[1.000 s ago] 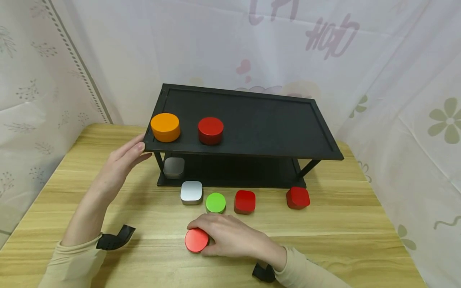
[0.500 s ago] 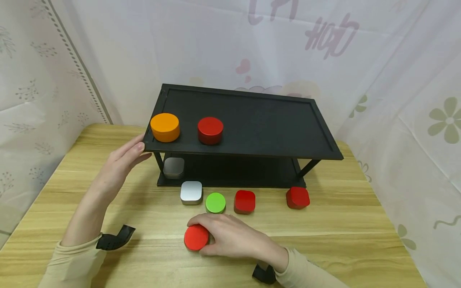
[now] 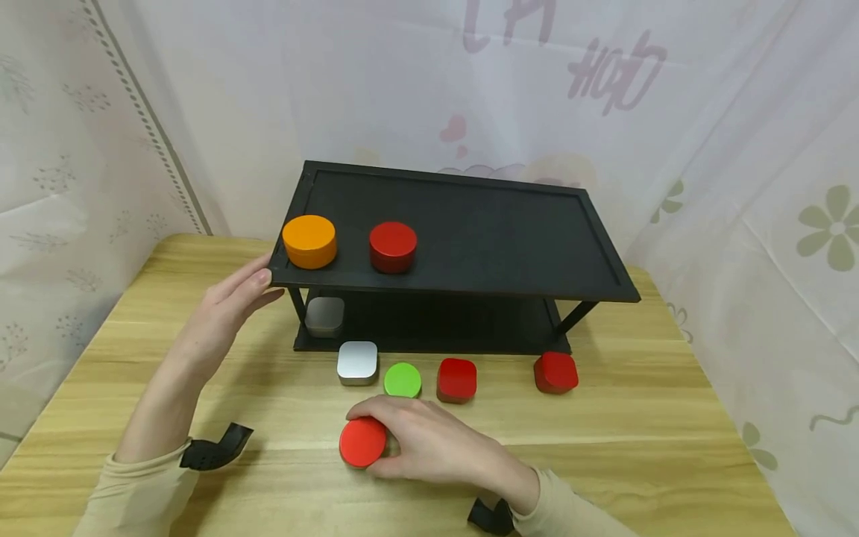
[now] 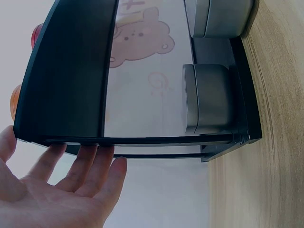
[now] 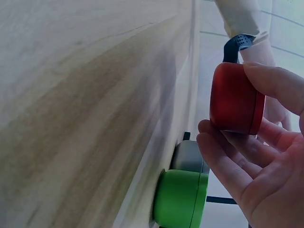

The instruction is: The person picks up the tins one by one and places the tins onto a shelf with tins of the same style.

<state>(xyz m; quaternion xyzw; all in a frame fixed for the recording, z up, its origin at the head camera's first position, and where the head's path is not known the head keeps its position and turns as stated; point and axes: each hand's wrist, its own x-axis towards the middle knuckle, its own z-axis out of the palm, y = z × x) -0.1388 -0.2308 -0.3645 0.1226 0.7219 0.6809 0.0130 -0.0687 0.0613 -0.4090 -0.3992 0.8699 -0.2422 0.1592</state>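
Observation:
In the head view my right hand (image 3: pixel 429 444) pinches a round red tin (image 3: pixel 362 442) between thumb and fingers. The right wrist view shows this red tin (image 5: pixel 235 98) held off the wooden table. My left hand (image 3: pixel 224 313) touches the left front corner of a black two-tier shelf (image 3: pixel 496 231). In the left wrist view the fingers of the left hand (image 4: pixel 66 190) lie fairly straight along the shelf's side, thumb at the top edge. An orange round tin (image 3: pixel 309 242) and a dark red round tin (image 3: pixel 393 247) stand on the upper tier.
A silver square tin (image 3: pixel 325 317) sits on the lower tier at left. In front of the shelf, on the table (image 3: pixel 637 447), stand another silver tin (image 3: pixel 358 363), a green round tin (image 3: pixel 403 381) and two red square tins, one central (image 3: pixel 457 380), one right (image 3: pixel 556 372).
The right hand has raised the round red tin slightly and shifted it a little to the left. The left hand stays at the shelf corner.

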